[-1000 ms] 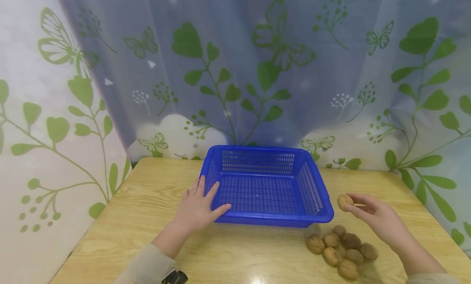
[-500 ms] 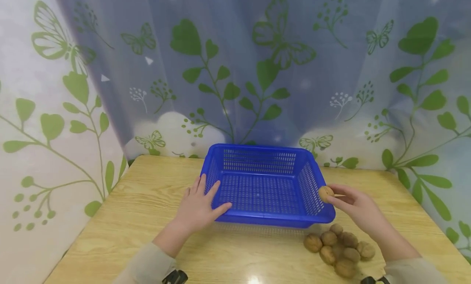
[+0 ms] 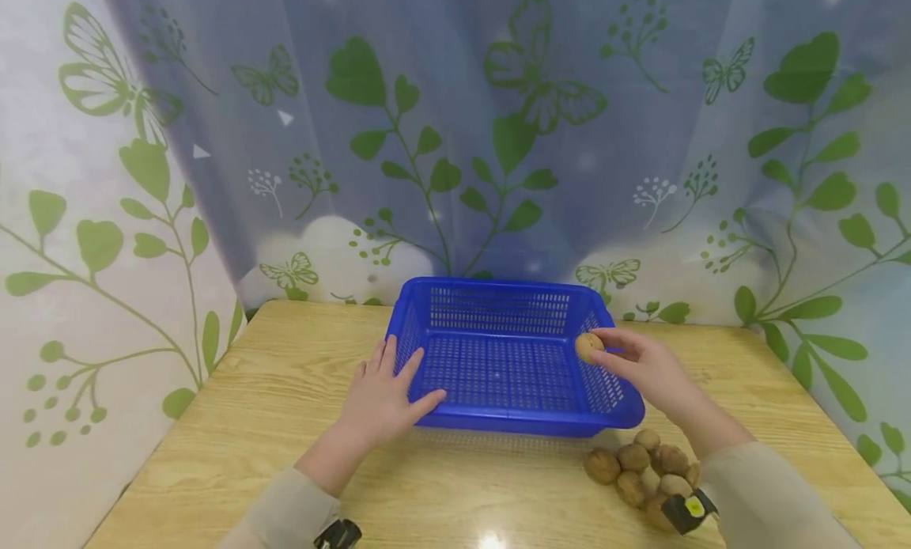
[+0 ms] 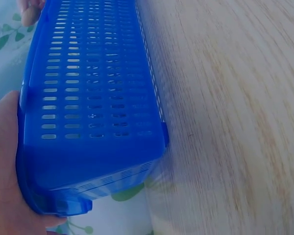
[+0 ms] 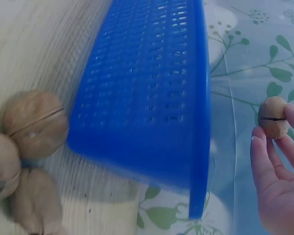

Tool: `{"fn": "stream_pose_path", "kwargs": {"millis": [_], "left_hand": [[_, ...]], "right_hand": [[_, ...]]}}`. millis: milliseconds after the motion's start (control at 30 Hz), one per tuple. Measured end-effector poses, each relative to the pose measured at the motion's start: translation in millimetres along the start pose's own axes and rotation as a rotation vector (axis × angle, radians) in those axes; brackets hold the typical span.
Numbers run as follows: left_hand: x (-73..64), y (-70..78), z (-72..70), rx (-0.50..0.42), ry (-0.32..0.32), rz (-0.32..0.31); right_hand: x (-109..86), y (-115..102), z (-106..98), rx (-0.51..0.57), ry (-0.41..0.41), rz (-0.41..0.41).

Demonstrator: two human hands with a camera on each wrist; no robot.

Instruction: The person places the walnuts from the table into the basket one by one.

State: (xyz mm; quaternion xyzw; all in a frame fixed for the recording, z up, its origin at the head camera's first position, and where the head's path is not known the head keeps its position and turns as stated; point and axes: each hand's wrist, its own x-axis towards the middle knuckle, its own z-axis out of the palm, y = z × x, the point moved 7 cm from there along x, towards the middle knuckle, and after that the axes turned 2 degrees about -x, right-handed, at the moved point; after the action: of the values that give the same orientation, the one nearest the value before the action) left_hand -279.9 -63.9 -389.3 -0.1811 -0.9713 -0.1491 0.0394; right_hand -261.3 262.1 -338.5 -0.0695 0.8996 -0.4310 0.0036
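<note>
A blue plastic basket (image 3: 498, 418) with slotted walls stands on the wooden table. My left hand (image 3: 380, 403) rests on its near left corner, fingers spread and straight over the rim. A walnut (image 3: 588, 347) is pinched between the fingertips and thumb of my right hand (image 3: 644, 367), above the basket's right side. The right wrist view shows a dark seam on this walnut (image 5: 273, 118), higher than the basket rim. Several more walnuts (image 3: 630, 487) lie in a cluster on the table by the near right corner, partly covered by the right wrist's strap and sleeve.
The wooden table (image 3: 285, 391) runs back to a patterned curtain (image 3: 455, 138) close behind the basket. Another patterned sheet (image 3: 107, 335) hangs along the left side. Dark straps with small devices sit on both wrists.
My right hand has carried the walnut leftward from beside the basket, across its right rim to above the inside. The left hand has stayed on the corner.
</note>
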Motion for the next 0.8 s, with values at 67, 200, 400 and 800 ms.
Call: {"fn": "stream_pose_path", "kwargs": {"millis": [67, 200, 400, 800], "left_hand": [[-0.1, 0.7, -0.6, 0.006, -0.005, 0.0], [0.0, 0.2, 0.1, 0.012, -0.007, 0.002], [-0.3, -1.8, 1.5, 0.007, -0.009, 0.006], [-2.8, 2.1, 0.6, -0.003, -0.015, 0.001]], "right_hand": [[5.2, -3.7, 4.4, 0.04, -0.011, -0.012], [17.3, -8.4, 13.5, 0.104, -0.046, -0.03], [33.3, -17.6, 24.7, 0.156, -0.103, -0.058], [57.4, -35.5, 33.8, 0.147, -0.139, -0.067]]}}
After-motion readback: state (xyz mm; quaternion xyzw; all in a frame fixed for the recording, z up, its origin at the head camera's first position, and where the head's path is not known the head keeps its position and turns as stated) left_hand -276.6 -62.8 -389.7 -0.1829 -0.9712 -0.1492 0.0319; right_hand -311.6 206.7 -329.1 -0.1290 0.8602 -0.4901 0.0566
